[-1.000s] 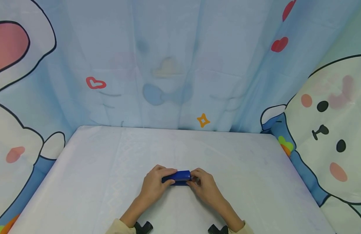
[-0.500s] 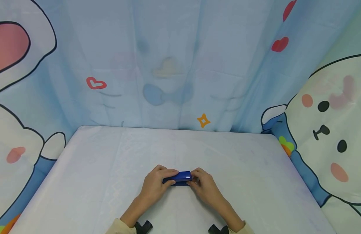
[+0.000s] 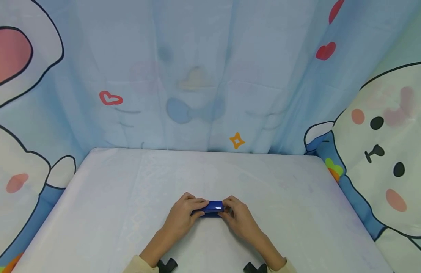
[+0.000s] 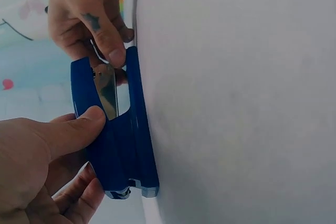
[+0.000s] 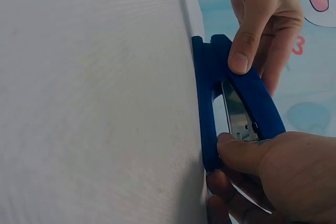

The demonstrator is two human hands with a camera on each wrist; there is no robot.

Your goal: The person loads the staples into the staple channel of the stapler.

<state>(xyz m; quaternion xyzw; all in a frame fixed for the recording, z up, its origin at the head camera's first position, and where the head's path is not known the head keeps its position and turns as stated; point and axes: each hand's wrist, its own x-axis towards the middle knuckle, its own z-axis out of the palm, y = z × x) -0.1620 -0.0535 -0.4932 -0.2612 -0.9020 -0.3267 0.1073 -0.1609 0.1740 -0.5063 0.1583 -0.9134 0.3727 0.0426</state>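
Observation:
A blue stapler (image 3: pixel 214 206) lies crosswise between both hands, low in the middle of the head view. My left hand (image 3: pixel 179 214) grips its hinge end, thumb on the near side of the upper arm. At the opposite end, my right hand (image 3: pixel 240 219) pinches the stapler's front tip with curled fingers. Both wrist views show a gap between the upper arm and the base, with the metal magazine (image 4: pixel 107 90) visible inside. In the right wrist view, the right thumb (image 5: pixel 239 153) sits against the magazine and base; what its other fingers touch is partly hidden.
A white-covered table (image 3: pixel 128 212) lies beneath the hands. Behind it hangs a blue curtain (image 3: pixel 197 45) with cartoon prints, reaching down both sides. Black wrist-worn mounts (image 3: pixel 167 265) show near both cuffs.
The stapler and my left hand have shifted very slightly to the right. My right hand stays almost still, and both grips look the same.

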